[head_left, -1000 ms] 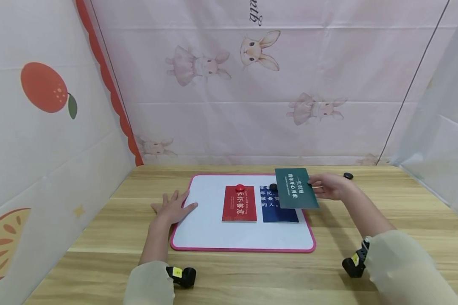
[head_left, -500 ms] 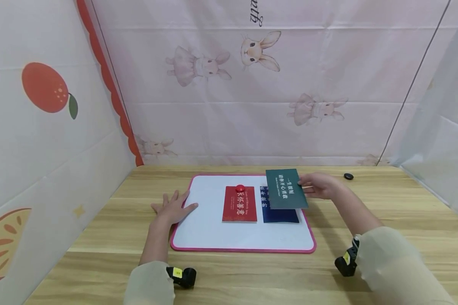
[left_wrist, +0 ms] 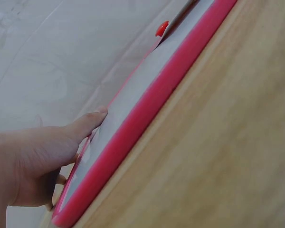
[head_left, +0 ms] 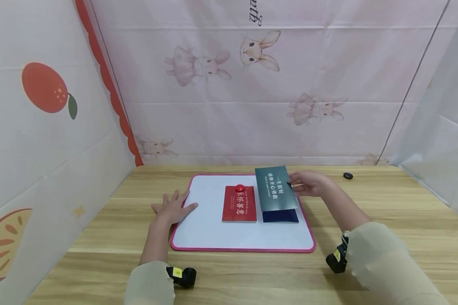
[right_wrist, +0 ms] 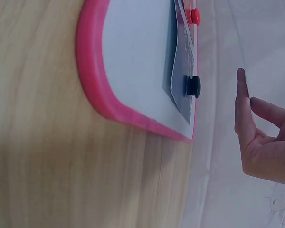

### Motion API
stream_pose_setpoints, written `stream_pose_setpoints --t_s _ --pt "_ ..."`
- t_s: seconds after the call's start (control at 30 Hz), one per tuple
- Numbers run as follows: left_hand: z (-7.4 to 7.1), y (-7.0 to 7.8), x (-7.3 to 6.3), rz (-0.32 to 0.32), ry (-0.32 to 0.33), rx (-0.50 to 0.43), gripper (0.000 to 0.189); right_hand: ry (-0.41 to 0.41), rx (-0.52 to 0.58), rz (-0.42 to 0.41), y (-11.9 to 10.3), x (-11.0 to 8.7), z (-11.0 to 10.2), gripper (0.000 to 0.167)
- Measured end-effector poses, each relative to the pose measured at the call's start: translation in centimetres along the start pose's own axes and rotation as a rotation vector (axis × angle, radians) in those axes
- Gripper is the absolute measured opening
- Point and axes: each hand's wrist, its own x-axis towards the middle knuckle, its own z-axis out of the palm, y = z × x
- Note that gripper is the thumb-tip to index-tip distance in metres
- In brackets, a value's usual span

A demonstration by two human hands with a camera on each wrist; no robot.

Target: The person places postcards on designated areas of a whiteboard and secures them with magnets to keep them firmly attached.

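My right hand (head_left: 308, 183) pinches a dark green card (head_left: 276, 188) with white lettering by its right edge, above the board. Below it lies a navy blue card (head_left: 280, 217), mostly covered in the head view. A black magnet (right_wrist: 194, 87) sits on that card in the right wrist view. Left of it, a red card (head_left: 239, 207) lies under a red magnet (head_left: 240, 187). All this is on a whiteboard (head_left: 213, 235) with a pink frame. Spread on the board's left edge, my left hand (head_left: 171, 209) rests with its thumb on the white surface.
Another black magnet (head_left: 348, 175) lies on the wooden table (head_left: 229, 275) at the back right, beyond my right hand. A rabbit-printed curtain (head_left: 221, 127) stands behind the table, with printed sheets on both sides.
My right hand has moved left with the green card, which has slid from the blue card's right side to over most of it. The left hand has stayed still.
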Motion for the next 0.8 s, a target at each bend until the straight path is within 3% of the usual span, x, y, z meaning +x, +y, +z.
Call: stream_pose_setpoints --t_s 0.8 --pt "0.0 -0.1 0.0 -0.001 -0.015 0.005 0.074 0.047 -0.008 0.008 -0.6 2.0 4.1 0.049"
